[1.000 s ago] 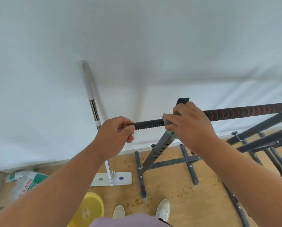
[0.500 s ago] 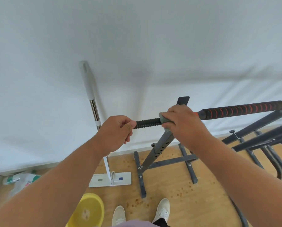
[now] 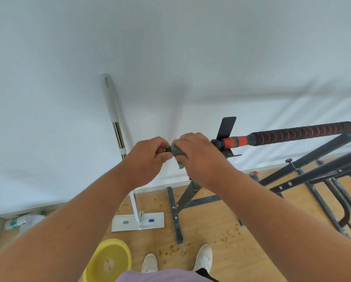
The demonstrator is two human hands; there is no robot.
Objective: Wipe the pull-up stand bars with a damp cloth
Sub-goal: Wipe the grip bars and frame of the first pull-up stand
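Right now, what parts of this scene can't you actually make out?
- Bar's left end: head view, both hands cover it; left hand, right hand.
- Cloth: mostly inside the right grip.
- Bar: right end cut off by the frame edge.
- Bottle label: too blurred to read.
- Yellow basin: partly behind the left forearm.

Both forearms bare, extended fwd and up, converging at frame centre. Left hand (image 3: 150,154): back toward camera, fingers curled, thumb and forefinger pinching the bar end (image 3: 167,149). Right hand (image 3: 199,154): just beside left, nearly touching; knuckles up, fingers curled round the grey cloth (image 3: 177,152), wrapped on the bar, a scrap of cloth hanging below the palm; wrist approx. straight w/ forearm.
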